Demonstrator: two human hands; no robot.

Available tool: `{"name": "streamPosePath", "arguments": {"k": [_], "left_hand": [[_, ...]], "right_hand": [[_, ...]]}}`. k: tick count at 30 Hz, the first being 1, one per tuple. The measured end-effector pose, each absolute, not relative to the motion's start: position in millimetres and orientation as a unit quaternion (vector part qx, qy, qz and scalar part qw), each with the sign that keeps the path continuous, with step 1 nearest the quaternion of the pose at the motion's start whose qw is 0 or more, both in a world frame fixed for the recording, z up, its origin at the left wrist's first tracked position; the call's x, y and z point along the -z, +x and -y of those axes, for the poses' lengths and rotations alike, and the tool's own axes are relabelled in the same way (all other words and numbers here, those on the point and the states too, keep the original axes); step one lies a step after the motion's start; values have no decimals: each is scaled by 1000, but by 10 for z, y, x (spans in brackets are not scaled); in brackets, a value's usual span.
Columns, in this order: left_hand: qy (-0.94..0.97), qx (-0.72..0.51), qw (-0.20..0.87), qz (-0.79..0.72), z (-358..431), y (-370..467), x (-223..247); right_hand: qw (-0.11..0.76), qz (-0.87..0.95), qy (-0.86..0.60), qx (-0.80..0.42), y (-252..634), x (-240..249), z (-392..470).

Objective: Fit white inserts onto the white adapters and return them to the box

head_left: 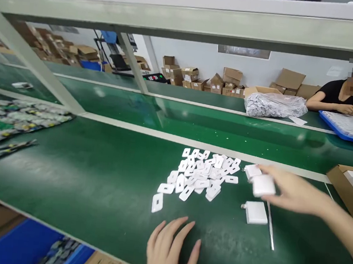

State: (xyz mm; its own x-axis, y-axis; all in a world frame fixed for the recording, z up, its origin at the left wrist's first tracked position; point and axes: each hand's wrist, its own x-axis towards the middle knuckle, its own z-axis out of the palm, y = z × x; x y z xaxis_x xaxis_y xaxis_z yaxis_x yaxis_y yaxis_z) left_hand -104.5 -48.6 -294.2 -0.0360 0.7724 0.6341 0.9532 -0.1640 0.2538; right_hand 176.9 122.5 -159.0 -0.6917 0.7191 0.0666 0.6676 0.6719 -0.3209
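My right hand [293,192] pinches a white plug-in charger [263,186] between thumb and fingers, just above the green work surface [102,174]. Right behind it sits a second white charger [252,171], and a third charger [256,213] lies nearer to me with its metal prongs pointing left. A thin metal rod [270,230] rests beside that one, its upper end under my hand. At the front, my left hand [172,249] has its fingers spread and holds nothing. Beyond it lies a loose heap of small white plates [201,176] with rectangular slots.
A cardboard box [340,180] with white pieces stands at the right edge. Circuit parts [14,119] and dark tweezer-like tools [7,148] lie at left. A shelf beam [188,17] crosses overhead. Across the bench, a person [341,94] works beside a blue tray [350,127].
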Motion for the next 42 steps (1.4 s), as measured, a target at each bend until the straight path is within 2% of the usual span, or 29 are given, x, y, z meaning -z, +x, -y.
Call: {"name": "streamPosePath", "arguments": {"k": [3, 5, 8, 11, 12, 14, 20, 26, 28, 31, 33, 35, 38, 42], "left_hand": [[-724, 368, 59, 581, 516, -881, 2819], [-719, 402, -31, 566, 544, -824, 2774], [-646, 456, -174, 586, 607, -829, 2732], [-518, 514, -291, 619, 703, -878, 2685], [-482, 533, -324, 615, 738, -894, 2671], [-452, 572, -359, 583, 799, -921, 2647], [-506, 661, -277, 480, 884, -956, 2552], [-542, 682, -216, 441, 920, -946, 2424], [-554, 677, -199, 442, 922, -937, 2412], [-547, 677, -190, 455, 898, -893, 2423], [-529, 677, -197, 471, 867, -840, 2443], [-512, 671, -211, 493, 835, -776, 2475], [-503, 637, -235, 535, 813, -676, 2548], [-551, 593, -188, 556, 847, -565, 2678]], "right_hand": [[48, 945, -255, -198, 1116, 1569, -585], [38, 946, -200, -252, 848, 1571, -354], [63, 928, -203, -306, 675, 1601, -397], [76, 923, -329, -182, 641, 1755, -790], [52, 916, -382, -110, 638, 1840, -943], [17, 902, -427, -58, 627, 2026, -1202], [-18, 893, -449, -34, 600, 2307, -1448], [55, 877, -467, -97, 682, 2187, -1316], [140, 846, -463, -224, 714, 2110, -1121], [319, 666, -433, -516, 734, 2010, -642], [365, 541, -413, -635, 730, 1994, -270], [357, 487, -405, -687, 724, 2037, 65], [367, 498, -398, -677, 750, 2173, 418], [422, 615, -405, -529, 857, 2276, 682]]}}
